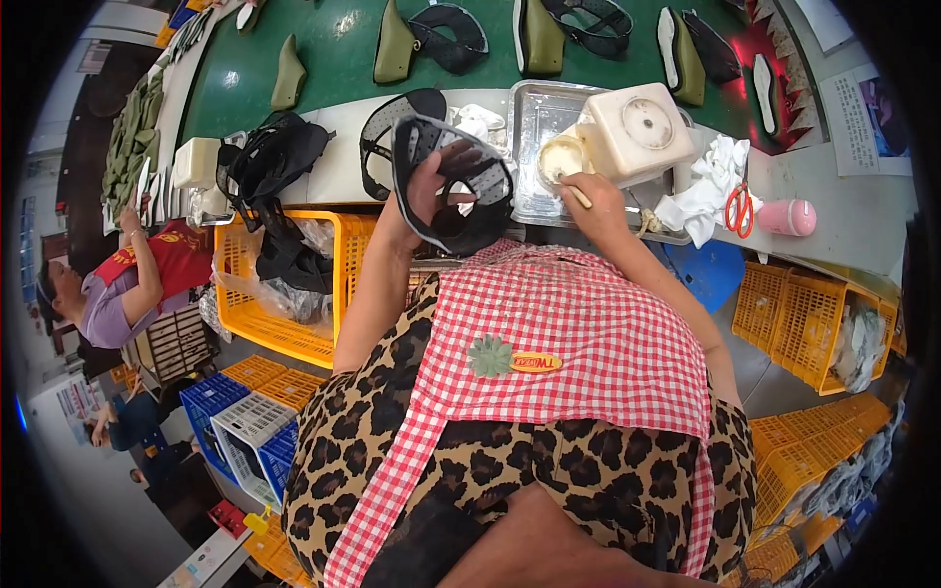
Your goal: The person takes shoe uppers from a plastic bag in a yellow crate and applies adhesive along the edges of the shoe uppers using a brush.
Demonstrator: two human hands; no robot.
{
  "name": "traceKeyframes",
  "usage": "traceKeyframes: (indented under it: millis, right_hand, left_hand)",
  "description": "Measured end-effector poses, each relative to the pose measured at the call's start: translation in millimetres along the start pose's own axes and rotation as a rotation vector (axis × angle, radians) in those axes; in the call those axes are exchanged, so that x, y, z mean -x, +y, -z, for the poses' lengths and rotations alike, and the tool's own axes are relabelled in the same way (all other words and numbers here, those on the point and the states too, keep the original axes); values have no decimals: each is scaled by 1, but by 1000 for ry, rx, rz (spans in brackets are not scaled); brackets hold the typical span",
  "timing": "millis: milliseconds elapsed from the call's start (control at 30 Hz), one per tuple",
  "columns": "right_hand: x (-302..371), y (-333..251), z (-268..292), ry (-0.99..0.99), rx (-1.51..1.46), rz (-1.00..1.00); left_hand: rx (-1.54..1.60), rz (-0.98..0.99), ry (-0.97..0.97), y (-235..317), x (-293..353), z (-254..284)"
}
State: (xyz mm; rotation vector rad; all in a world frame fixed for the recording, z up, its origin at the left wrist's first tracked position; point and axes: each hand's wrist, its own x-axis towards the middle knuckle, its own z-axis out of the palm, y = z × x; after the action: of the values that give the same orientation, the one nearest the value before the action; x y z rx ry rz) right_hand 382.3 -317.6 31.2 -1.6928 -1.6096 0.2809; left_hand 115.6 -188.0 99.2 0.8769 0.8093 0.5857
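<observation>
- Left hand grips black shoe upper, fingers curled through it.
- Right hand closed on brush, dipped in glue pot at 11 o'clock.

The left hand holds up a black shoe upper, fingers gripping through its opening. The right hand pinches a brush, its tip at a small glue pot at 11 o'clock from it. The pot sits in a metal tray on the desk, beside a cream container. Red scissors lie on white rags at 3 o'clock from the right hand. A yellow crate stands at 8 o'clock from the left hand.
</observation>
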Motion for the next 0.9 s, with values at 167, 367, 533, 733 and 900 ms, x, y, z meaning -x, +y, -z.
traceKeyframes:
  millis: [167,367,533,733,900]
  right_hand:
    - [-5,-24,33,-124,-389,-481]
    - [-21,-63,60,76,-372,-104]
    - [-22,-57,55,100,-215,140]
    - [2,-49,55,43,-239,26]
    - [1,-60,71,42,-272,-57]
  left_hand:
    - [251,-15,-149,8,-14,-16]
    - [147,85,-198,13,-25,-40]
    - [128,76,-258,14,-28,-55]
    - [130,-15,-259,7,-31,-58]
    - [4,-126,-219,-2,-30,-64]
